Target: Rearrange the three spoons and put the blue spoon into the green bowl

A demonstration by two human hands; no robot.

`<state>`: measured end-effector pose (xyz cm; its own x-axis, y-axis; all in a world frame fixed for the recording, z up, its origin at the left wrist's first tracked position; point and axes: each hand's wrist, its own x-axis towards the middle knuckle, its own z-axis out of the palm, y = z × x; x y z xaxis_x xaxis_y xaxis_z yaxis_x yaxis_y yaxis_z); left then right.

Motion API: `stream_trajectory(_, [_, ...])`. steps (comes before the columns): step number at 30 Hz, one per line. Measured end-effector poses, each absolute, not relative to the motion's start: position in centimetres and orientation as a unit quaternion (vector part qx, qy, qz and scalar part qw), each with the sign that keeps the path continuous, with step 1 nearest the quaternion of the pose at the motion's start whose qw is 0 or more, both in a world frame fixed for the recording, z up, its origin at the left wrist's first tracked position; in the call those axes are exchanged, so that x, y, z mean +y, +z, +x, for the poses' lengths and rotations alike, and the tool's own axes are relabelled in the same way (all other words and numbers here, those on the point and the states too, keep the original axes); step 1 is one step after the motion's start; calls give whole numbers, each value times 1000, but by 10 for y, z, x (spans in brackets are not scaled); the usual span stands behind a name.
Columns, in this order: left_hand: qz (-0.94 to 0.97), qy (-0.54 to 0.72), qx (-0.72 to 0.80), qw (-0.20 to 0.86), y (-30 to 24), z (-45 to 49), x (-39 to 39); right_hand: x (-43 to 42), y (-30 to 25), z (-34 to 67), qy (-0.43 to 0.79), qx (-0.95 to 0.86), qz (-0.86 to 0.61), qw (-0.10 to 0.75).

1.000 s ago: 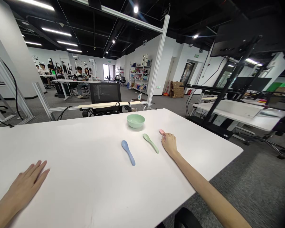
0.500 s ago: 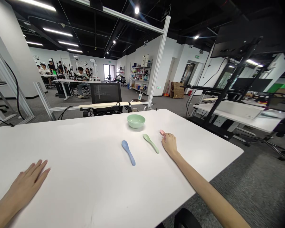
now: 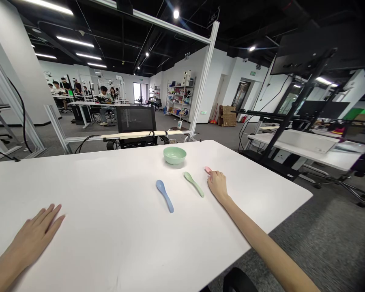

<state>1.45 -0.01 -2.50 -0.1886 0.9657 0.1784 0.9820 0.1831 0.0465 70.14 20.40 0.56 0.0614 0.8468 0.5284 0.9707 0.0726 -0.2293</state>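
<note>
Nearest, we see the left hand (image 3: 33,235) lying flat and spread on the white table (image 3: 115,202). The right hand (image 3: 218,186) lies fingers-together over a pink spoon (image 3: 207,169), its tip showing, grip unclear; a green spoon (image 3: 194,184), blue spoon (image 3: 164,196) and green bowl (image 3: 174,155) lie beyond.

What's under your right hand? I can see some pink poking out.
The right hand covers most of what looks like a pink spoon: only its rounded end shows. The rest of it is hidden beneath the hand.

**Your white table (image 3: 88,190)**
Near its far edge, a mint-green bowl (image 3: 174,155); nearer you, a blue spoon (image 3: 164,195), green spoon (image 3: 194,184), pink spoon (image 3: 207,169).
</note>
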Motion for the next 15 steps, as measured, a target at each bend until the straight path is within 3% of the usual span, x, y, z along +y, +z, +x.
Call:
stream_trajectory(6, [-601, -85, -794, 36, -17, 26, -1, 207, 6, 696, -65, -757, -561, 329])
stream_trajectory(15, [-606, -77, -791, 36, -16, 26, -2, 211, 2, 691, 63, -826, -485, 280])
